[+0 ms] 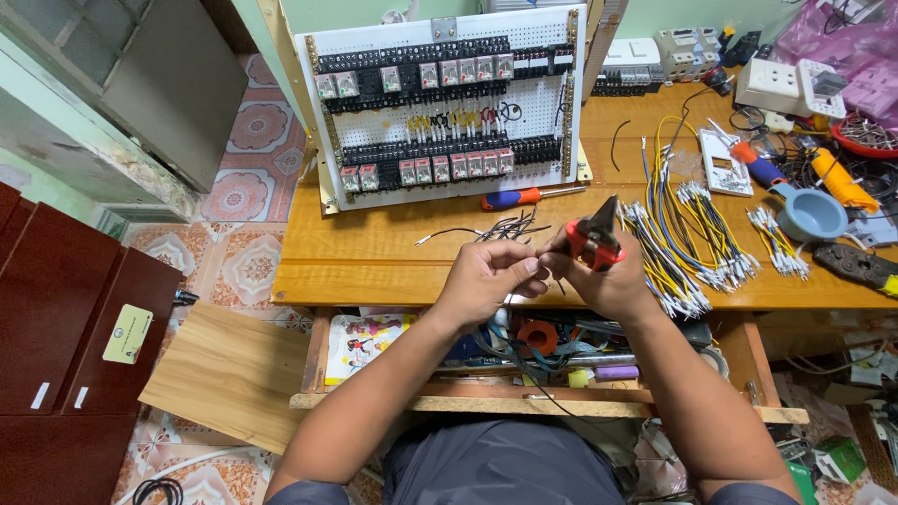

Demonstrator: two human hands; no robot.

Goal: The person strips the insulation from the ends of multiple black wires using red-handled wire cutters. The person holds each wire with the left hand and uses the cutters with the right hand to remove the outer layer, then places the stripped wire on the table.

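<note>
An open drawer [524,397] below the centre of the frame is crammed with tape rolls, cables and small parts. A grey-blue cup [810,213] sits at the right of the wooden table [374,252]; its contents cannot be seen. At centre, the left hand [486,281] is curled nearly closed, fingertips pinching a thin black wire [552,265]. The right hand [613,281] is wrapped around red-handled pliers [593,234], whose dark tips point upward. The hands touch just above the table's near edge. Just right of them lie bundles of yellow, blue and white wires [683,234]. Behind, a white relay panel [449,103] stands upright, with a screwdriver [524,197] and loose black wires [505,227] before it. Bare tabletop lies to the left.
</note>
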